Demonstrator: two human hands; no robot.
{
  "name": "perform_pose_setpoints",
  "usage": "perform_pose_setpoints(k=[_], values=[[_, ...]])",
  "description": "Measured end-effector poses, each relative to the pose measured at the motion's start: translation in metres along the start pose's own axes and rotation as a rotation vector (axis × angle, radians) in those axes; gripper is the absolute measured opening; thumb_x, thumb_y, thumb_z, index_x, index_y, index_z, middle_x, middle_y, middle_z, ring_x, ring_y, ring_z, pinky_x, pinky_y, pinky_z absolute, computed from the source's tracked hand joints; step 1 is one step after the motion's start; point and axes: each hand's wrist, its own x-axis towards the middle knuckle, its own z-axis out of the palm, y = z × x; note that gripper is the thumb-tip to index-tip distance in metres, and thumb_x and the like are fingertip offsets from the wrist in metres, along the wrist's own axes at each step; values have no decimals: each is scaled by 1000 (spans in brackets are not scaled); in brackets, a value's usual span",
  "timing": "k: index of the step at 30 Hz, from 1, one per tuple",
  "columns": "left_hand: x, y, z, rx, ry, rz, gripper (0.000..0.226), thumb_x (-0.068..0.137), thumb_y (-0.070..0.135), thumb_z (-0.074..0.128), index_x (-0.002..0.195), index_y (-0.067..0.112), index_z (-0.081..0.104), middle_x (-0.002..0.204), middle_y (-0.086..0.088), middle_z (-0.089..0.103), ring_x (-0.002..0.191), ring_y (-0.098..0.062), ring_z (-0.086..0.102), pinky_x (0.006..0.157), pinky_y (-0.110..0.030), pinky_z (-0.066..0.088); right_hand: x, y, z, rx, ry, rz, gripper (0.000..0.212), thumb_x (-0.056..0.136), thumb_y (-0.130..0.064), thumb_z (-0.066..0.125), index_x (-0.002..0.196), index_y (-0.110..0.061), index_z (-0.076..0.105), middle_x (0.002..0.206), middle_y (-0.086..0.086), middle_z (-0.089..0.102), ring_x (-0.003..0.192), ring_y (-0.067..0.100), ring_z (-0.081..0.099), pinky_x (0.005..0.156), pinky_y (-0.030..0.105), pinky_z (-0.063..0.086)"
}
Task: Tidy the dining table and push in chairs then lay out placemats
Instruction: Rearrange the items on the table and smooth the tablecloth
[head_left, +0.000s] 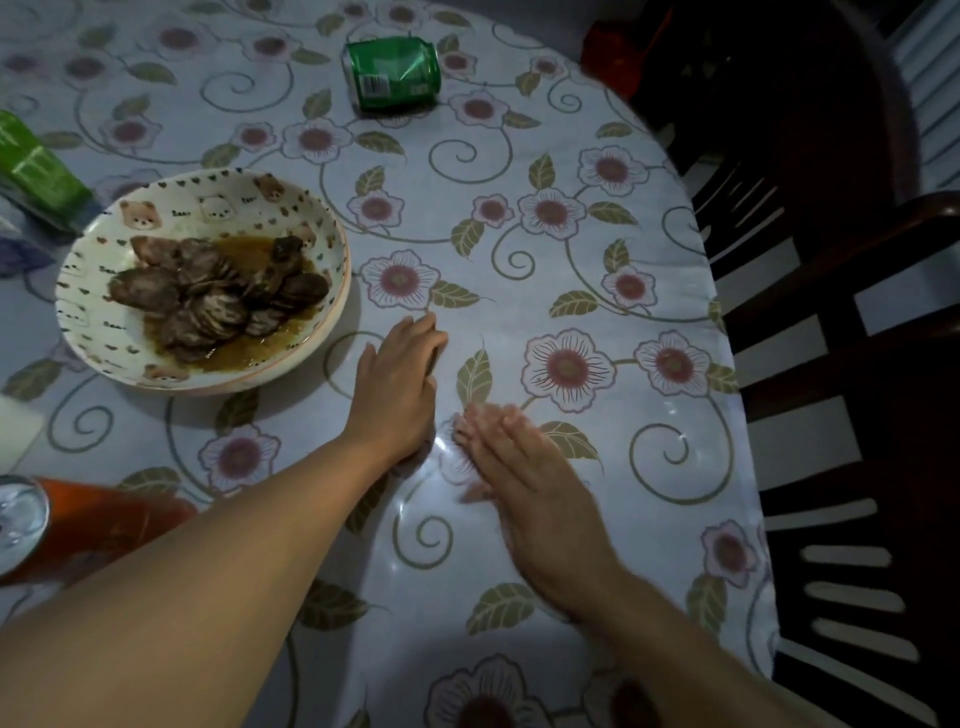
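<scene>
The dining table (613, 130) wears a glossy pale cloth printed with pink flowers. My left hand (397, 379) rests edge-on upon the cloth just right of a bowl, fingers together, holding nothing I can see. My right hand (524, 478) lies flat and blurred beside it, fingers stretched out and empty. The bear-print bowl (104, 249) holds dark sliced food in brown sauce. A crushed green can (392, 73) lies on its side at the far middle. An orange can (93, 525) lies at the near left, partly behind my left forearm.
A green carton (36, 171) stands at the left edge, with a white item (15, 431) below it. Dark wooden chairs (852, 364) with slatted backs stand along the table's right side, over a pale floor.
</scene>
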Motion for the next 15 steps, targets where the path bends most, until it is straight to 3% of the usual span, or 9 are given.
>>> perform_pose_setpoints(k=[3,4,6,8,12,14,15], values=[[1,-2,-1,-24,-5,-5,47,89,-1,43,133,15,43,154,0,26,145,-18,12,115,-47,5,35,53,-34,-22,89,109,35,103,-21,35,130,-37,49,138,-11,51,125,8,48,103,45,42],[0,-2,-1,-29,-10,-9,47,89,-1,43,134,15,42,154,1,25,145,-17,11,115,-46,4,53,73,-41,-44,141,245,35,103,-25,31,133,-34,48,140,-7,50,127,10,47,104,46,40],[0,-3,-1,-23,-19,0,48,90,-1,43,134,16,41,154,1,24,145,-16,10,115,-44,3,78,85,-44,-36,186,467,51,100,-36,24,149,-22,25,157,0,23,145,15,18,119,40,16],[-1,-2,-1,-16,-18,9,48,89,-2,43,134,15,41,154,1,24,144,-16,10,115,-45,3,76,63,-24,-29,175,375,57,98,-39,19,151,-18,19,159,-1,16,146,10,7,121,30,5],[-10,3,-4,-21,-40,-5,54,87,-6,41,137,14,38,155,0,21,145,-17,8,115,-45,3,0,-22,15,141,12,11,48,99,-23,24,147,-22,32,156,-5,25,145,5,12,120,28,9],[-25,3,-5,-3,-66,-16,59,88,-6,40,143,15,32,157,0,16,146,-18,4,116,-42,1,-38,-33,10,152,-66,-161,49,95,-26,29,143,-23,40,152,-5,34,143,9,24,118,32,17],[-34,2,-4,5,-73,-18,60,89,-5,39,144,16,30,158,1,14,146,-17,3,116,-41,1,-46,-23,-1,139,-27,-154,46,95,-31,31,137,-27,49,145,-5,47,135,9,39,114,34,29]])
